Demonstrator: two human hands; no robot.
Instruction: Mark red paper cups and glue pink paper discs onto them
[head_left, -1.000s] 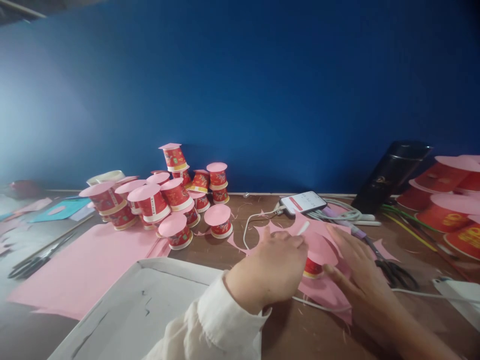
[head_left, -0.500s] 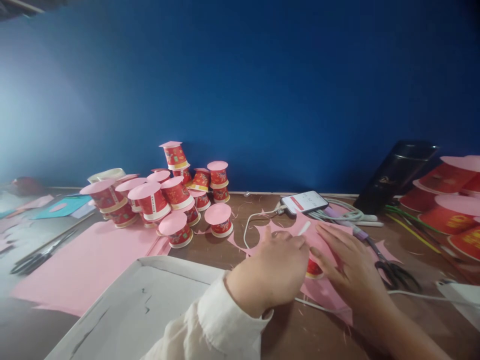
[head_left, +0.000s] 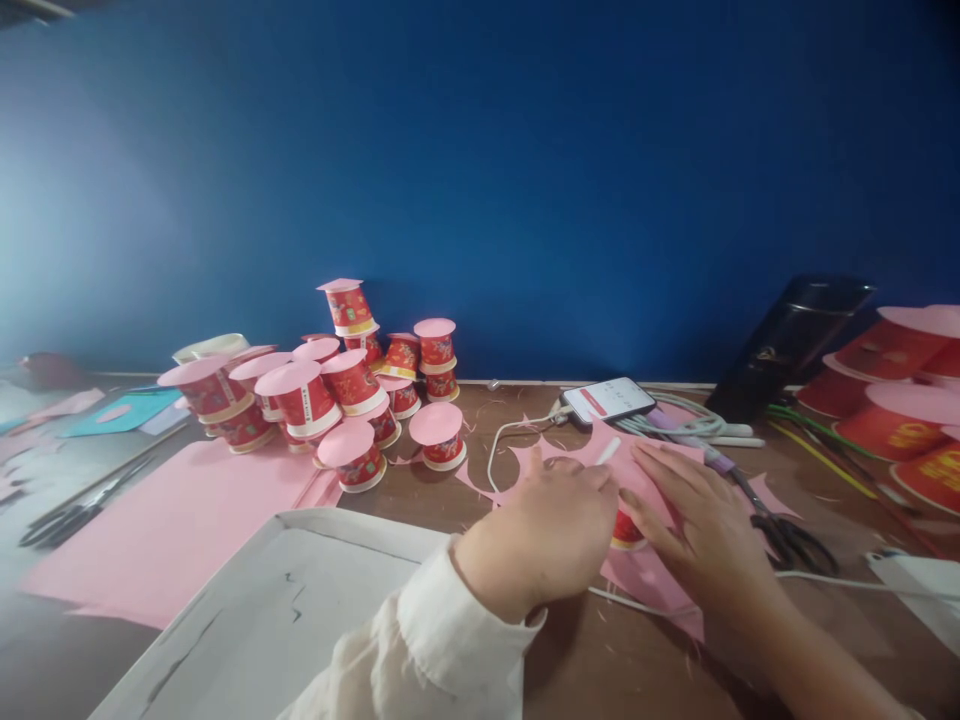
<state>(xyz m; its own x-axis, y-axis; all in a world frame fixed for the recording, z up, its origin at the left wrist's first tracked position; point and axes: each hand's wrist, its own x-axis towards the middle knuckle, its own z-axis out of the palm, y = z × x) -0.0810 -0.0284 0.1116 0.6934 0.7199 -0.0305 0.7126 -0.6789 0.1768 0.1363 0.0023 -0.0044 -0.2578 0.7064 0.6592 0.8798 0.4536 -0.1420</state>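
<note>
A red paper cup (head_left: 628, 530) stands upside down between my hands, with a pink paper piece (head_left: 651, 484) over its top. My left hand (head_left: 551, 530) is curled round the cup's left side, its fingertips hidden behind the paper. My right hand (head_left: 697, 510) grips from the right, fingers long over the pink paper and thumb near the cup's side. Beneath and around the cup lie pink paper offcuts (head_left: 652, 590) with curved cut edges. Just behind my right hand lie dark-handled scissors (head_left: 795, 545).
Red cups with pink discs (head_left: 296, 400) are stacked at left, more red cups (head_left: 892, 350) at right. A phone (head_left: 609, 400) with a white cable, a black bottle (head_left: 791, 340), pink sheets (head_left: 187, 520), a white tray (head_left: 292, 610) and another pair of scissors (head_left: 82, 510) lie about.
The view has shifted very slightly. Both hands stay at the cup in nearly the same pose.
</note>
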